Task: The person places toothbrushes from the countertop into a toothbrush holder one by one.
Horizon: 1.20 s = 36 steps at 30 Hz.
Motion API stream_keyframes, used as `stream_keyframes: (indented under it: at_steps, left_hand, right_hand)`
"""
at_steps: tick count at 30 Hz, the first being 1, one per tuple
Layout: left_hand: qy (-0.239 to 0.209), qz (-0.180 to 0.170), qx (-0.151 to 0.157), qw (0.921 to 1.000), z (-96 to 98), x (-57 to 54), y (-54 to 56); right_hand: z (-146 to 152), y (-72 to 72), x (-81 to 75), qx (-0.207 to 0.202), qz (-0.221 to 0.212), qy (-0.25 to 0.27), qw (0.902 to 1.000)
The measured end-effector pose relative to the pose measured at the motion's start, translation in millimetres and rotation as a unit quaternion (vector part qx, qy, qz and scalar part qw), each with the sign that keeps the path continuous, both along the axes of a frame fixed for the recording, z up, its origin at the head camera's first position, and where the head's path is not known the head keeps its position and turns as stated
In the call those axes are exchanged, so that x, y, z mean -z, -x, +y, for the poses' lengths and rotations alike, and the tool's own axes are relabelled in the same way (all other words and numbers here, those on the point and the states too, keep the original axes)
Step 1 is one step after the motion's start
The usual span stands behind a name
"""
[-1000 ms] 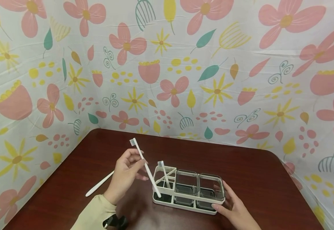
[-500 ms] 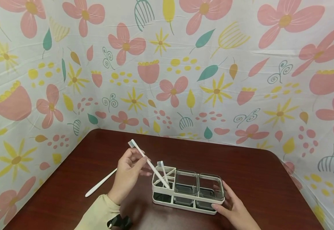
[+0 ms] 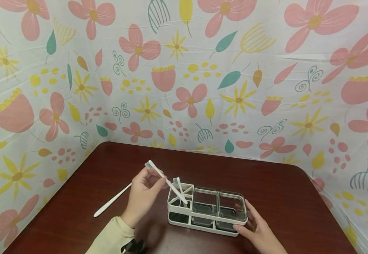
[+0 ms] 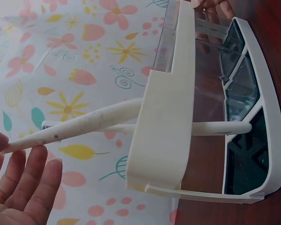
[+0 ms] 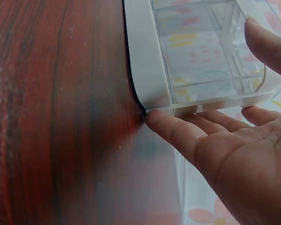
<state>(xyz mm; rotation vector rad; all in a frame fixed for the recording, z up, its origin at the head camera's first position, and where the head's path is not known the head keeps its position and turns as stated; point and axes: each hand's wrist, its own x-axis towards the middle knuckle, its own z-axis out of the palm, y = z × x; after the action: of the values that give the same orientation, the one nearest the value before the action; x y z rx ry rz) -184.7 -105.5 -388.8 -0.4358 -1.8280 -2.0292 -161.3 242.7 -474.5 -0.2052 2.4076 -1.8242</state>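
My left hand (image 3: 144, 197) pinches a white toothbrush (image 3: 172, 187) between thumb and fingers. Its bristled head points up and left, and the handle slants down into the upper opening of a cream toothbrush holder (image 3: 212, 216). In the left wrist view, the handle's lower end is hidden behind the holder's upper frame (image 4: 166, 126). A second toothbrush (image 3: 179, 183) stands in a left compartment, its handle reaching the dark base. At the holder's right end, my right hand (image 3: 260, 229) grips, thumb at the front and fingers round the end and back.
Another white toothbrush (image 3: 111, 203) lies on the dark red table (image 3: 123, 158), partly hidden by my left hand. Two clear cups (image 3: 205, 201) sit in the holder's middle and right slots. A flower-patterned cloth (image 3: 190, 53) rises behind the table.
My left hand has moved slightly right with the toothbrush. The handle end has shifted from the holder's front into its left opening, and the brush tilts more. My right hand stays put.
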Motion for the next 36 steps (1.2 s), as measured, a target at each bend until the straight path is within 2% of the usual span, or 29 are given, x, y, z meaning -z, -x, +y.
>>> stream_keyframes:
  at_steps: [6, 14, 18, 25, 32, 36]
  left_hand:
    - [0.018, 0.031, -0.004, 0.9993, 3.2, 5.3, -0.6]
    - [0.039, 0.019, -0.022, 0.9988, 8.2, 9.4, -3.0]
    - [0.057, 0.016, -0.029, 0.9979, 10.9, 12.1, -3.3]
    - [0.082, 0.01, -0.025, 0.9963, 16.7, 19.1, -4.3]
    - [0.148, 0.028, -0.056, 0.987, 22.9, 23.8, -3.9]
    - [0.165, 0.028, -0.069, 0.9835, 24.9, 28.0, -3.1]
  right_hand:
    - [0, -1.1, 1.1, 0.002, 0.002, -0.002, 1.0]
    - [1, -0.6, 1.5, 0.0, -0.017, 0.004, 0.9998]
    - [0, -0.7, 2.2, 0.001, -0.014, 0.013, 0.9998]
    - [-1, -1.6, 1.0, 0.004, -0.009, 0.014, 0.9999]
    - [-1, -1.7, 0.4, 0.002, -0.011, 0.011, 0.9999]
    - [0, -1.3, -0.3, 0.001, -0.011, 0.004, 0.9999]
